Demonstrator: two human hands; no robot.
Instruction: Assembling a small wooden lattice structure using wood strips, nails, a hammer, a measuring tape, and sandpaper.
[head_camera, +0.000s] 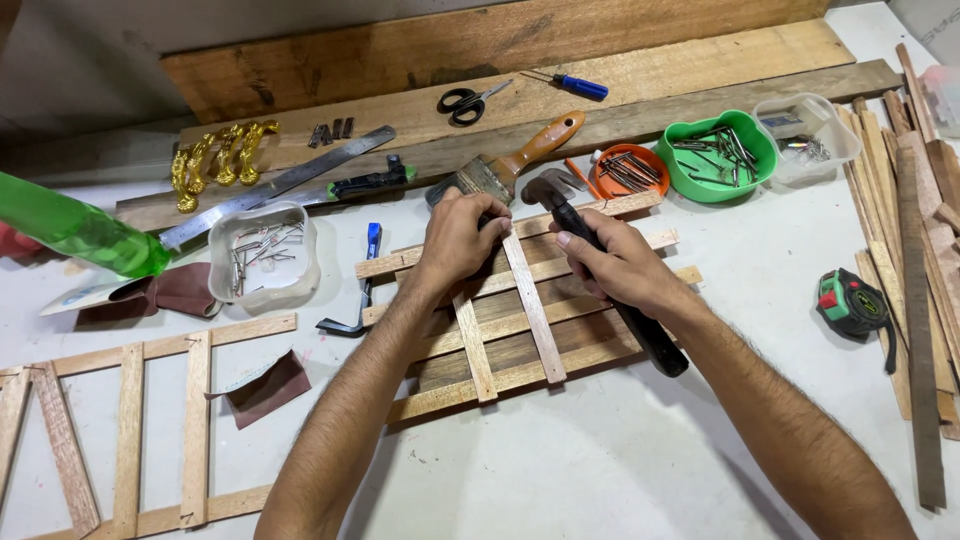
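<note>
your left hand (458, 238) presses down on the far end of the light wooden slat lattice (520, 310), fingers curled and pinched close together at the top of an upright slat; whether they hold a nail there you cannot tell. your right hand (620, 265) is wrapped tight around the black-handled claw hammer (600, 262), its dark head just beside your left fingertips at the far edge of the lattice. the lattice lies flat in the middle of the white work table (560, 470), on a darker board.

just beyond the hammer head lie a wooden-handled paintbrush (515, 160) and a round orange dish of nails (628, 170), with a green plastic bowl of nails (722, 155) to its right. to the left sits a clear plastic tub of small nails (262, 252), and near left a second, ladder-like slat frame (130, 430). a green and black tape measure (850, 303) rests at right, beside a heap of loose wooden strips (915, 250).
</note>
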